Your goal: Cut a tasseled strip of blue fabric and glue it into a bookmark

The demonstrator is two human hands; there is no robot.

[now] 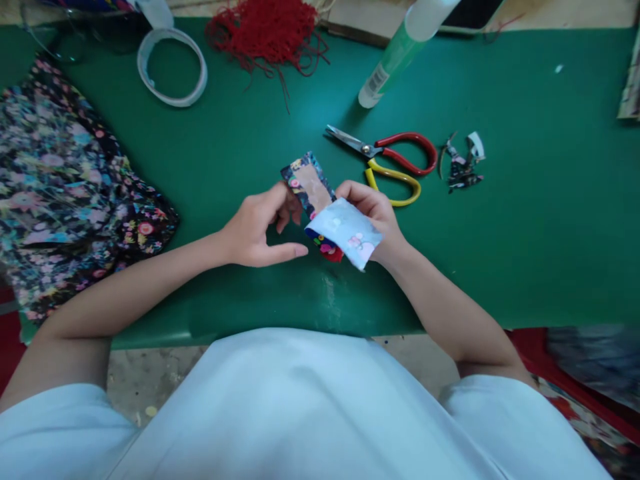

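Over the green table, my right hand (373,217) grips a small folded piece of fabric from its right side. Its upper part is a dark floral strip (326,175) with a brown paper-like patch (314,188) on it. A pale blue flap (345,230) with a pinkish print hangs over the front, and a bright multicoloured bit (326,248) with red shows below it. My left hand (263,227) is just left of the piece, thumb stretched out and fingers bent apart from it. Whether its fingertips touch the strip's edge I cannot tell.
Scissors (369,149) with red and yellow handles lie beyond my right hand, near fabric scraps (465,163). A glue bottle (393,70), red threads (267,33) and a tape roll (200,77) are farther back. Dark floral cloth (75,180) covers the left side of the green table (540,220).
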